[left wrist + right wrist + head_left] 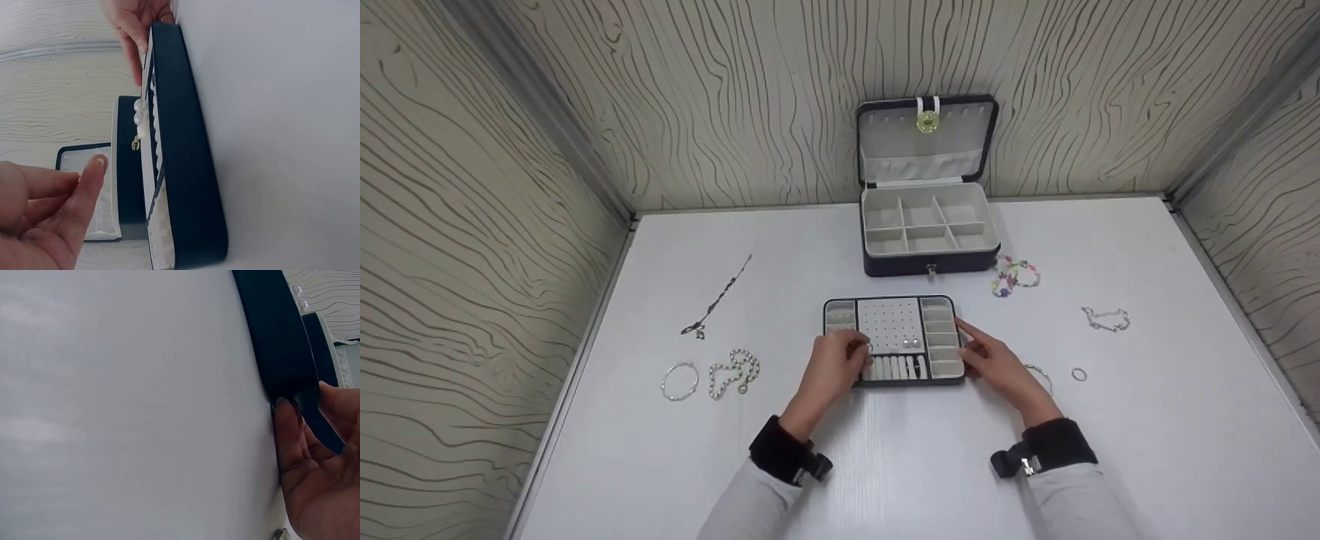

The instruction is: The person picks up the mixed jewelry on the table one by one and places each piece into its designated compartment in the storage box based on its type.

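A dark blue jewelry tray [891, 348] with pale compartments lies on the white table. Its pegboard panel carries two pearl earrings [911, 343], and one dark ring [917, 367] sits in the ring rolls below. Over the tray's left part, my left hand [835, 358] pinches a small thin ring [871, 348] between thumb and fingertips; the fingers mostly hide it. My right hand [991, 364] grips the tray's right side, with thumb and fingers around the edge, as the right wrist view shows. Behind stands an open jewelry box [931, 264] with bare divided compartments.
On the left lie a dark chain necklace [721, 295], a bangle [680, 381] and a pearl necklace [746, 358]. To the right are colorful bead bracelets [1014, 277], a silver bracelet [1105, 319], a small ring-shaped band [1079, 374] and another bangle [1044, 376], partly behind my right hand.
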The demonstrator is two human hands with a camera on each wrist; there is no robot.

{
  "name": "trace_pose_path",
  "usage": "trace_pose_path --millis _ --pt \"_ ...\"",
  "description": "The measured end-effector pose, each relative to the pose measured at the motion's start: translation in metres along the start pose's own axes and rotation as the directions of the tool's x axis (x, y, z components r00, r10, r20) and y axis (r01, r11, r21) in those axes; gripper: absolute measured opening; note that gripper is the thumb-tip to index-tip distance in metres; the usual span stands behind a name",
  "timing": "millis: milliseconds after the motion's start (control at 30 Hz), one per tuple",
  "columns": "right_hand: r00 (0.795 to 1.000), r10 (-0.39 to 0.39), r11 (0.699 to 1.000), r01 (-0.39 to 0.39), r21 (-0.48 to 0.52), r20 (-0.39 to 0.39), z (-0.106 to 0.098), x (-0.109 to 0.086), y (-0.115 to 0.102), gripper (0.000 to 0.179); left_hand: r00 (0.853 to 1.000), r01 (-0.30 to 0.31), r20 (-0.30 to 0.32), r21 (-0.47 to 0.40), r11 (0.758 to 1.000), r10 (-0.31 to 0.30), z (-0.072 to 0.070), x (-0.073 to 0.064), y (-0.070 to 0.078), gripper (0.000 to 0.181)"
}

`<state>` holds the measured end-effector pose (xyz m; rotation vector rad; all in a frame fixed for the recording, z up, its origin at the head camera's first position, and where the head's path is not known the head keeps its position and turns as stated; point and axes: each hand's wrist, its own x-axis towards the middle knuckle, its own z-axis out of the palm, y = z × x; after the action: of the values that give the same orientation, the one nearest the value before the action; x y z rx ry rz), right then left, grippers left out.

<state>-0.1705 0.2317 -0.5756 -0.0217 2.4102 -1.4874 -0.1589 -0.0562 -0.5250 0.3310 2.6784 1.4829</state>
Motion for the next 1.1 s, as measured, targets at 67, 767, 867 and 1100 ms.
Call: trace_pose_path --millis 67,767,867,1100 --pt "1.000 -0.005 1.000 0.005 0.008 0.002 0.000 0.000 0.000 0.055 1.000 0.009 0.019 -0.004 1.000 -0.009 0.006 0.001 0.002 0.012" --pt "0.999 -0.028 1.000 0.029 -0.004 0.025 0.000 0.001 0.003 0.056 0.999 -0.013 -0.029 0.217 0.976 0.020 0.049 0.002 0.001 0.005" --pt "0.999 -0.023 1.000 0.023 -0.003 0.022 0.000 0.001 0.003 0.056 0.999 -0.008 -0.049 0.216 0.976 0.018 0.052 0.003 -0.001 0.004" --pt "0.999 -0.029 1.000 0.029 0.000 0.020 -0.001 -0.001 0.002 0.056 0.999 -0.019 -0.037 0.219 0.975 0.028 0.058 0.004 -0.004 0.006"
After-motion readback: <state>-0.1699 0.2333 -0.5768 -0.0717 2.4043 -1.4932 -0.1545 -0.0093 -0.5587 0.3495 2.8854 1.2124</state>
